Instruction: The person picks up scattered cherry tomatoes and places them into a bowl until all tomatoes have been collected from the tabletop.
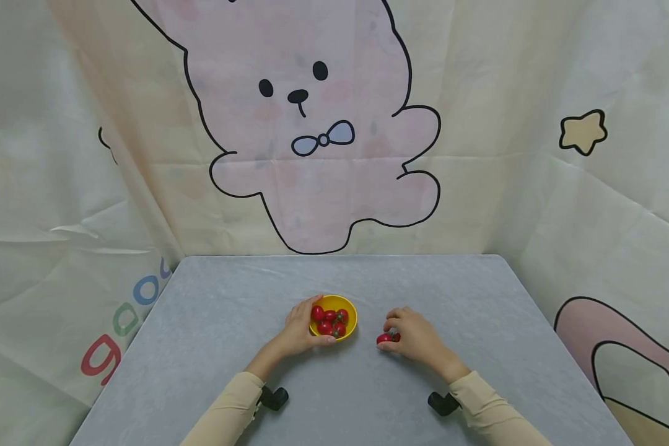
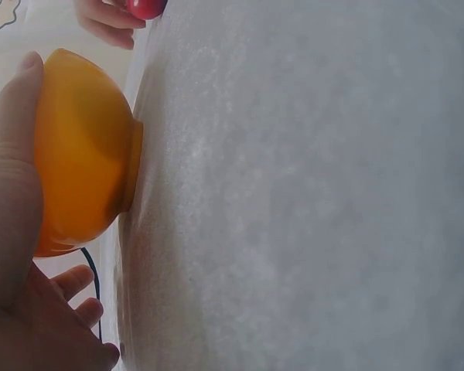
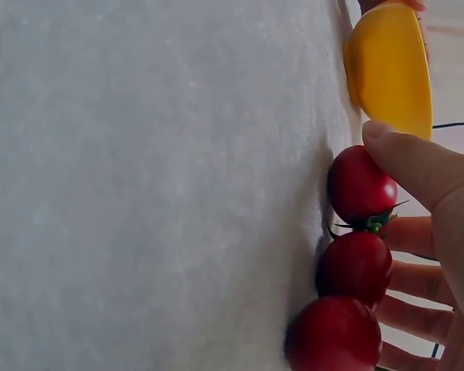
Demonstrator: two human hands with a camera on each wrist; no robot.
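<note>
A yellow bowl [image 1: 355, 319] stands on the table with several red cherry tomatoes [image 1: 326, 327] inside. My left hand [image 1: 298, 328] holds it from the left, thumb at the near rim and fingers along the far left side. To the right of the bowl, my right hand [image 1: 418, 337] is down at a few loose cherry tomatoes. In the right wrist view, its thumb presses on the nearest-to-bowl cherry tomato [image 3: 359, 185], which has a green stem, with fingers curled behind. Two more cherry tomatoes, a middle one [image 3: 354, 268] and an end one [image 3: 334, 336], lie in a row under that hand.
The grey table [image 1: 228, 291] reaches back to a cloth backdrop [image 1: 479, 204] printed with a pink bear. Similar cloth hangs on both sides. A black wrist mount shows on the left arm [image 1: 275, 398] and another on the right arm [image 1: 443, 404].
</note>
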